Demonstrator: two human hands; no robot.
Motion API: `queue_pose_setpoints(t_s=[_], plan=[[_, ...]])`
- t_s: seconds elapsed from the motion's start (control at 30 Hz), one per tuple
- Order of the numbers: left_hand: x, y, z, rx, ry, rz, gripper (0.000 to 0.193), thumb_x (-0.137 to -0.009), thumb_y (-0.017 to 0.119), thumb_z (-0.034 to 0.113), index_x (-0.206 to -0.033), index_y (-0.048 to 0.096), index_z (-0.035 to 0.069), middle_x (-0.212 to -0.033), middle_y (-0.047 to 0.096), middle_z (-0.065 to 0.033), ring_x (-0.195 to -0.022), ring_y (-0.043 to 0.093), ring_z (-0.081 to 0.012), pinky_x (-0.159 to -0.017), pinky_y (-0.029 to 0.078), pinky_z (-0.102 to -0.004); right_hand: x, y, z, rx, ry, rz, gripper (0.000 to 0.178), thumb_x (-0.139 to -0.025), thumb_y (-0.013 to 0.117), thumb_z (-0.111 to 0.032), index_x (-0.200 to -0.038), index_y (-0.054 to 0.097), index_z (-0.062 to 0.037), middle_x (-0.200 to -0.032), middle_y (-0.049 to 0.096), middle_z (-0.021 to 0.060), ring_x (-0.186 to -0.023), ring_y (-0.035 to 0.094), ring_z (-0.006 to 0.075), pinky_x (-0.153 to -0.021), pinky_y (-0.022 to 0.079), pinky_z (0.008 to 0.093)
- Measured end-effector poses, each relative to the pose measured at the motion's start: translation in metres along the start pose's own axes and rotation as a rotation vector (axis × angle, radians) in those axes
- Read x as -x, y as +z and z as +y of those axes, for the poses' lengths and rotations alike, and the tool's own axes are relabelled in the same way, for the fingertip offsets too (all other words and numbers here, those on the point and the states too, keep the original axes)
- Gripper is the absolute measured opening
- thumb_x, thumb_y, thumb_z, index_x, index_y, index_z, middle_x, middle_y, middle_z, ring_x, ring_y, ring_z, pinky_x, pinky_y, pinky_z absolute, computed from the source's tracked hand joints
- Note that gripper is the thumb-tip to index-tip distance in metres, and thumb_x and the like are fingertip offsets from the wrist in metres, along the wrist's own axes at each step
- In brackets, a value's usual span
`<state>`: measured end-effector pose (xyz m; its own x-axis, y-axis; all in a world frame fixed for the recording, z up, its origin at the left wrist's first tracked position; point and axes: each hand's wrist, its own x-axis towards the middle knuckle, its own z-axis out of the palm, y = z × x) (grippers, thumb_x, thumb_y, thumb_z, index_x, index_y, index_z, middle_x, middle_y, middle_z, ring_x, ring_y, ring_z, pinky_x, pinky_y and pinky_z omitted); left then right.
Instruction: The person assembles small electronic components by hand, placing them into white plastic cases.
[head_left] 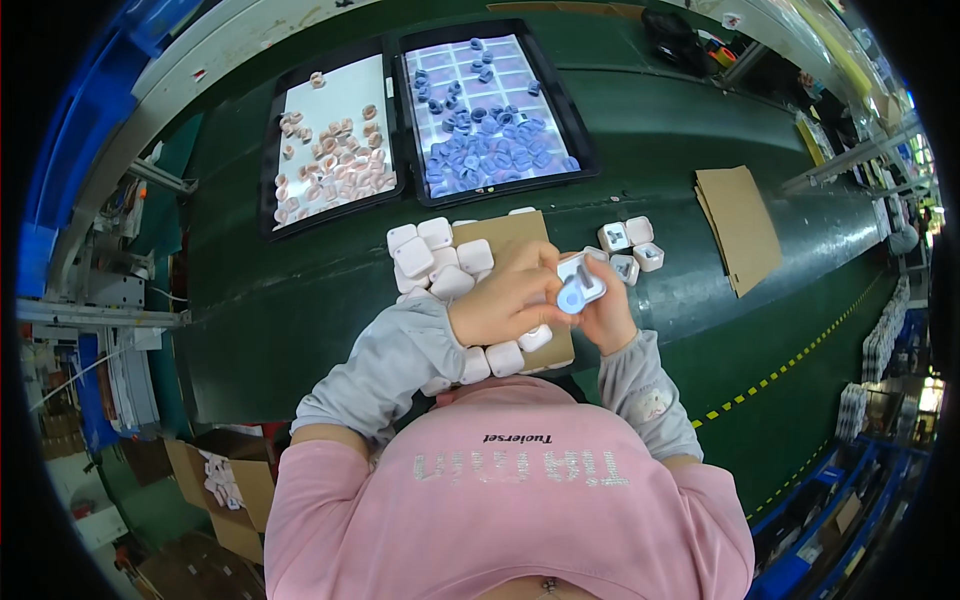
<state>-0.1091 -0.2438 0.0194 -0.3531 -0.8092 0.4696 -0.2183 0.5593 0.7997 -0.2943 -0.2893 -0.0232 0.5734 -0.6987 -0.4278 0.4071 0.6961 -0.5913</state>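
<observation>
In front of my chest, my right hand (609, 317) is closed round a small white hinged case (592, 283) whose lid stands up. My left hand (512, 293) pinches a light-blue rounded piece (571, 299) at the near side of that case; its exact kind is hard to make out. Under my left hand lies a brown cardboard sheet (520, 229). Closed pale cases (437, 259) are heaped at its left, and more closed cases (504, 358) line its near edge. Just beyond my right hand, several open cases (623, 241) with dark insides stand together.
Two black-rimmed trays lie at the back of the green table: one holds pale pink small parts (345, 160), the other blue small parts (490, 150). More brown cardboard (737, 230) lies at the right. An open carton (245, 495) stands at the lower left.
</observation>
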Motion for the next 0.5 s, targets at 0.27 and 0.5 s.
queue_pose_setpoints(t_s=[0.27, 0.5], plan=[[-0.027, -0.055, -0.106, -0.051, -0.507, 0.553, 0.024, -0.083, 0.067, 0.023, -0.087, 0.055, 0.002, -0.082, 0.056, -0.0091, -0.070, 0.054, -0.0200, -0.066, 0.044, -0.0310, -0.028, -0.129, -0.050, 0.159, -0.466, 0.729, 0.034, -0.090, 0.052, -0.038, -0.109, 0.050, -0.0097, -0.085, 0.061, 0.0049, -0.063, 0.059, 0.0131, -0.047, 0.043, 0.0230], [-0.016, -0.076, -0.119, -0.195, -0.669, 0.009, 0.034, -0.078, 0.068, 0.028, -0.101, 0.062, 0.003, -0.087, 0.065, -0.0128, -0.075, 0.063, -0.0213, -0.069, 0.049, -0.0314, -0.028, -0.184, -0.060, 0.623, -0.216, 0.791, 0.044, -0.089, 0.052, -0.038, -0.123, 0.048, -0.0094, -0.097, 0.060, 0.0104, -0.069, 0.062, 0.0179, -0.053, 0.047, 0.0280]])
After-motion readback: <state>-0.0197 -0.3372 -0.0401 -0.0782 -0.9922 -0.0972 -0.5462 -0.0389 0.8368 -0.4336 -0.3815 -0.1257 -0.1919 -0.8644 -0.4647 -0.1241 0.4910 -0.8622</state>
